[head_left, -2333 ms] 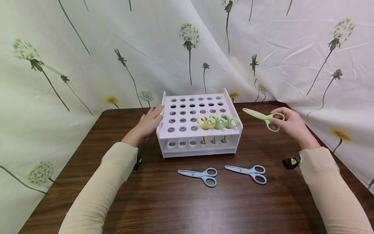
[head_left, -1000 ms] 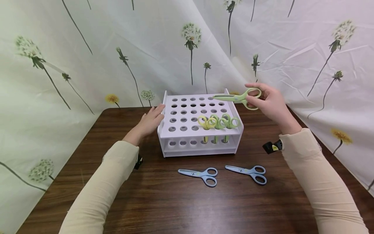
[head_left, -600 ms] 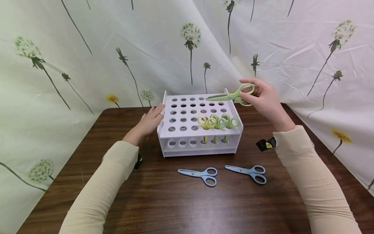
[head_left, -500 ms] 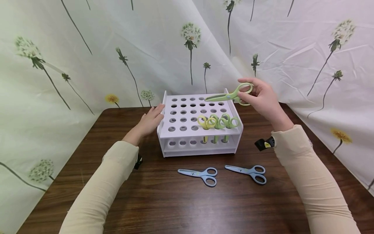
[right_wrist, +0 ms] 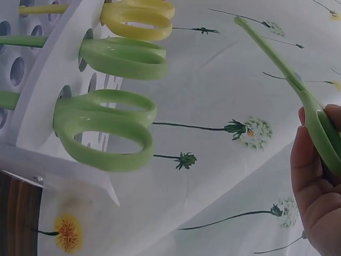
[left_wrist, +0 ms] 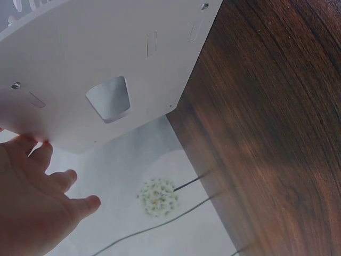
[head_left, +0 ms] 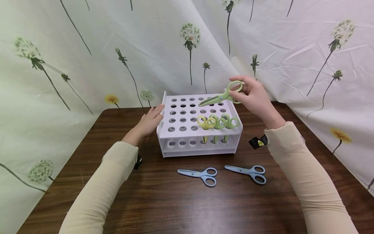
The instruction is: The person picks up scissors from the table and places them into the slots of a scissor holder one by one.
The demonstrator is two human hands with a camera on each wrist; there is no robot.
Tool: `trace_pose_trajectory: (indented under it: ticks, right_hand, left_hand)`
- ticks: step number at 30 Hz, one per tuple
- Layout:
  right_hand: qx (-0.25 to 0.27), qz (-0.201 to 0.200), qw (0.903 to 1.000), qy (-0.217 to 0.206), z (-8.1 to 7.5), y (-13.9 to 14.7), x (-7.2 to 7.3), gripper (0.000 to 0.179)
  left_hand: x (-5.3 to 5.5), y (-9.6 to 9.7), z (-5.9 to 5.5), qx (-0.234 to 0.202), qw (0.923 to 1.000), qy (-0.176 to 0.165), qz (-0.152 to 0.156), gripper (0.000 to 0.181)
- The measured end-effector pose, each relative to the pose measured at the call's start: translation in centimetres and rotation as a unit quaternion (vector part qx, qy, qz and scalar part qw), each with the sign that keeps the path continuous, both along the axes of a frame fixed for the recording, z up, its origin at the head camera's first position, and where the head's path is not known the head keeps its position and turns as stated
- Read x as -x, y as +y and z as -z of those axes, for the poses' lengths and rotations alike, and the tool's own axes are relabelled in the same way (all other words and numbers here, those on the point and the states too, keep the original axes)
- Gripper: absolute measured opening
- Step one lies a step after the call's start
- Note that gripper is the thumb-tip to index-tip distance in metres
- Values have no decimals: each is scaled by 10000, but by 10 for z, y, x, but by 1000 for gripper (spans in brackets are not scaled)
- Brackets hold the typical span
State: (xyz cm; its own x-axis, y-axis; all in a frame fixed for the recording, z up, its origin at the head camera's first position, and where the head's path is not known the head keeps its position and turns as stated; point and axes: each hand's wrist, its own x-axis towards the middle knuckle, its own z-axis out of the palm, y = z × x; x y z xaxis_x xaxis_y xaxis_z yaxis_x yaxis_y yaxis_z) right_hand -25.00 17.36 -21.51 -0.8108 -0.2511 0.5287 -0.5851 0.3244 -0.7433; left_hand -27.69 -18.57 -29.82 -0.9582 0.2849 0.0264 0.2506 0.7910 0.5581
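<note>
My right hand (head_left: 252, 96) pinches a pair of light green scissors (head_left: 217, 98) by its handle loops, above the back right of the white rack (head_left: 175, 134). The blades point left and slightly down over the holes. In the right wrist view the scissors (right_wrist: 290, 77) appear edge-on in the fingers. My left hand (head_left: 147, 125) rests with fairly straight fingers against the rack's left side panel (left_wrist: 69, 69). In the rack's front row stand yellow scissors (head_left: 206, 123) and, to their right, two green pairs (head_left: 230, 121), blades down through the holes and handles up.
Two pairs of blue scissors lie flat in front of the rack, the left pair (head_left: 200, 175) and the right pair (head_left: 248, 172), loops to the right. Behind the brown wooden table (head_left: 163, 204) hangs a white cloth (head_left: 163, 48) printed with dandelions.
My right hand has carried the green scissors up and left from beside the rack to over its back rows, and the tip has dipped. The left hand has stayed at the rack's side.
</note>
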Motion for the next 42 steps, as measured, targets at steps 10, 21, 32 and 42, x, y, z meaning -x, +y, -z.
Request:
trace_pose_trajectory:
  ticks: [10,21,32,42]
  right_hand:
    - [-569,-97,9980,251,2,-14,6,38]
    - [-788,-309,9962,228,7,-28,8,37]
    - [-933,-334,9951,20,9,-37,6,37]
    - [-880,-407,9952,-144,13,-41,8,36]
  left_hand:
    - [2,0,1,-43,10000,4,25,55]
    - [3,0,1,22,10000,35,26,54]
    - [4,-1,2,7,10000,34,22,54]
    - [3,0,2,6,10000,39,10,54]
